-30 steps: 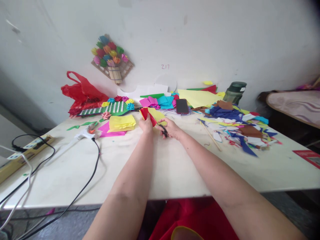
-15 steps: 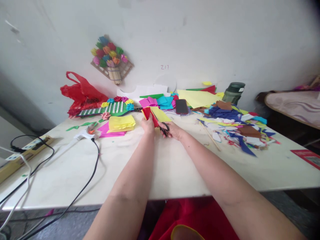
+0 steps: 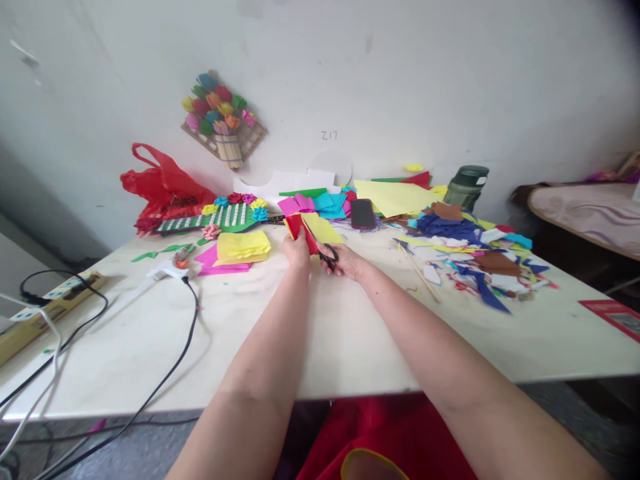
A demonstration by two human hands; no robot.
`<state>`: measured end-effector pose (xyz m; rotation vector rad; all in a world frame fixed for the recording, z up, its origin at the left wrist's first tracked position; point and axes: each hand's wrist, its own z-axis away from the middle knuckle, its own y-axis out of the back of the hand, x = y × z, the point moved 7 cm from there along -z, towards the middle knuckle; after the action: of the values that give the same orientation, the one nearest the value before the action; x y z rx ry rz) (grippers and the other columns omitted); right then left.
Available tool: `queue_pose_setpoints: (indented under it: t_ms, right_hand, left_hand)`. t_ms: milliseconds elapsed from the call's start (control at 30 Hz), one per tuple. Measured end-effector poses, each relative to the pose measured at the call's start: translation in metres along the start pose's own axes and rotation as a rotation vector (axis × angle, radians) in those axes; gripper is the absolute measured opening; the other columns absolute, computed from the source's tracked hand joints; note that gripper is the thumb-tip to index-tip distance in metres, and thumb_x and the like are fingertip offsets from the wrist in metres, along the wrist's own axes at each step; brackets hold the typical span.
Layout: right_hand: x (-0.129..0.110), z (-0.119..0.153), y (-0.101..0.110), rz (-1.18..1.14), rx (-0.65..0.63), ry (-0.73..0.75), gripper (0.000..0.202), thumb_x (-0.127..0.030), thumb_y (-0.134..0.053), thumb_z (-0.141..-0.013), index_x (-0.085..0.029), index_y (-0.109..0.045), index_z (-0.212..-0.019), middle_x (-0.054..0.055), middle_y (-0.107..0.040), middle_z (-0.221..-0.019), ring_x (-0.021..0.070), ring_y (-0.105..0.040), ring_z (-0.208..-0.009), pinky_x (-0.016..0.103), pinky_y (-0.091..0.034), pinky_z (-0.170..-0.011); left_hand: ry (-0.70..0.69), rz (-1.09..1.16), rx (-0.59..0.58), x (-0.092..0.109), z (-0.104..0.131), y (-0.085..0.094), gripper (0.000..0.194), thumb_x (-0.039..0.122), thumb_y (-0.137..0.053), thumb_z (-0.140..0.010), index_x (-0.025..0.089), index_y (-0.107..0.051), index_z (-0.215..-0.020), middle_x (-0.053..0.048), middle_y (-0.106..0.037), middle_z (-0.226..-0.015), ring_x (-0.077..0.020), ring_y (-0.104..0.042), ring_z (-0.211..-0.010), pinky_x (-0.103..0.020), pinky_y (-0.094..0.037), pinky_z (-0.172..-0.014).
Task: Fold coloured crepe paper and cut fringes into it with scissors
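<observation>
My left hand (image 3: 297, 249) is closed on red paper (image 3: 309, 241) with a yellow layer showing at its edge. Black-handled scissors (image 3: 329, 256) are in my right hand (image 3: 345, 262), their blades reaching up along the right side of the red paper. Pale yellow paper (image 3: 323, 229) lies just behind both hands. To the left, a stack of yellow squares (image 3: 243, 247) rests on pink sheets (image 3: 206, 261). Whether the blades touch the paper is too small to tell.
A glue gun (image 3: 173, 267) with a black cord lies left, near a power strip (image 3: 50, 307). Behind are a red bag (image 3: 167, 180), paper flowers (image 3: 235, 199), a phone (image 3: 363, 214) and a green bottle (image 3: 466, 187). Scraps (image 3: 493, 263) and a stick (image 3: 423, 275) lie right.
</observation>
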<state>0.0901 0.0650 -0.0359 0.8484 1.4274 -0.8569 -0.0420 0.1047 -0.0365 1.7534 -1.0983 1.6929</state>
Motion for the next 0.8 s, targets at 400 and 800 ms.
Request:
queue_pose_setpoints:
  t_ms: [400, 800]
  right_hand:
    - [0.0003, -0.0016, -0.0010, 0.031, 0.026, 0.016, 0.042, -0.057, -0.057, -0.070, -0.016, -0.050, -0.071, -0.004, -0.050, -0.050, 0.0039, -0.044, -0.034, 0.014, -0.019, -0.025]
    - [0.0001, -0.0004, -0.0028, 0.058, 0.067, 0.003, 0.034, -0.049, -0.056, -0.075, -0.016, -0.050, -0.070, -0.006, -0.047, -0.049, 0.0026, -0.040, -0.032, 0.015, -0.015, -0.025]
  left_hand:
    - [-0.001, -0.050, 0.004, -0.0004, -0.0025, 0.0012, 0.027, 0.037, -0.055, -0.071, 0.011, -0.059, -0.078, -0.006, -0.060, -0.068, -0.0171, -0.057, -0.059, -0.027, -0.043, -0.054]
    - [0.000, -0.073, 0.014, -0.0050, -0.0072, 0.0025, 0.030, 0.038, -0.056, -0.070, 0.010, -0.058, -0.080, -0.007, -0.060, -0.069, -0.0167, -0.056, -0.059, -0.027, -0.042, -0.054]
